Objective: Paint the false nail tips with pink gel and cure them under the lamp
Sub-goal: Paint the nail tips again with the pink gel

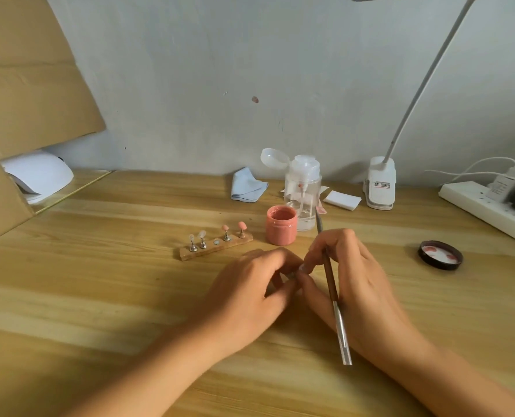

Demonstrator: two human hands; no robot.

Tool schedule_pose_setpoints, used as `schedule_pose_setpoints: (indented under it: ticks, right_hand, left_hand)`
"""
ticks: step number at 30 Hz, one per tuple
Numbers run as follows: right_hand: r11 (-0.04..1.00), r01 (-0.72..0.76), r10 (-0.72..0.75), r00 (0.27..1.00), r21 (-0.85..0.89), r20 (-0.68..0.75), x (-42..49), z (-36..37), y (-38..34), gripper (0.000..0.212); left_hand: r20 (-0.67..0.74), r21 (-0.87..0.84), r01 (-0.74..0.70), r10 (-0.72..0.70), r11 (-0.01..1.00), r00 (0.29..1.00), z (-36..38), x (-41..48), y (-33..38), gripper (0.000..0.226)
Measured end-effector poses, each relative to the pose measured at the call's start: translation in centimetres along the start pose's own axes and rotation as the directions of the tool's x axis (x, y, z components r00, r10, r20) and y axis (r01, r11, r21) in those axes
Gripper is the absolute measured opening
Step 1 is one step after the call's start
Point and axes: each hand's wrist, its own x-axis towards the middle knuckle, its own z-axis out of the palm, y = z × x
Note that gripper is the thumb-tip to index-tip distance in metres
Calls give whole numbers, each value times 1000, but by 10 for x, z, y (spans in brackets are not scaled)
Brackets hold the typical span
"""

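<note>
At the desk's (105, 299) middle, the left hand (250, 285) pinches a small nail holder (292, 274) and the right hand (351, 270) grips the brush (331, 285). On the rack (214, 249) stand two pink tips (225, 227) and two clear tips (202, 234). Painting the third tip seems under way, and the next move likely calls for gel from the jar (281, 225).

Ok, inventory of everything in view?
table: one, wood, underneath
holder strip: one, wood, centre
pink nail tips: two, strip's right
clear nail tips: two, strip's left
gel jar: one, pink, beside strip
jar lid: one, black, right
pump bottle: one, clear, behind jar
cloth: one, blue, beside bottle
pads: white, beside bottle
desk lamp: one, white, back
power strip: one, white, right
curing lamp: one, white, back left
cardboard: brown, left
brush: one, brown, right hand
left hand: pinches metal piece
right hand: holds brush
</note>
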Motion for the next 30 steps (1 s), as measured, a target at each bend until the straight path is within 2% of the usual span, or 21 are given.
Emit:
schedule_pose_setpoints:
  ticks: [3,5,9,11,14,16,21,26,30]
  right_hand:
    - [998,-53,50,996,45,70,1,-1,-4,29]
    - [994,-89,84,993,61,88,3,-2,-6,29]
    - [978,-167,170,985,122,-14,7,-4,-2,46]
    - [964,-189,208,974,185,-86,10,-5,-1,40]
    - [962,-156,196,966,222,-170,13,-4,0,16]
    - [966,-161,196,967,204,-164,14,-1,1,17]
    - [947,-290,295,955,141,-20,14,4,9,30]
    - [926,-334,344,939,176,-28,13,2,10,30]
    - [907,-353,368,929,229,-28,13,1,11,24]
  left_hand:
    - [-46,-24,48,-49,999,998,-4,4,-5,11]
    - [-80,-4,101,-101,995,992,-8,5,-8,18]
    - [-152,91,239,-224,967,963,-16,9,-17,22]
    - [-166,38,326,-316,945,934,-16,10,-17,26]
    - [-136,11,369,-364,929,921,-12,11,-14,30]
    - [-110,7,374,-371,927,922,-12,11,-12,32]
    - [-91,-65,357,-362,932,928,-14,12,-15,30]
    - [-86,-57,316,-320,947,943,-15,11,-21,31]
    - [-95,-28,222,-224,975,970,-11,13,-25,25]
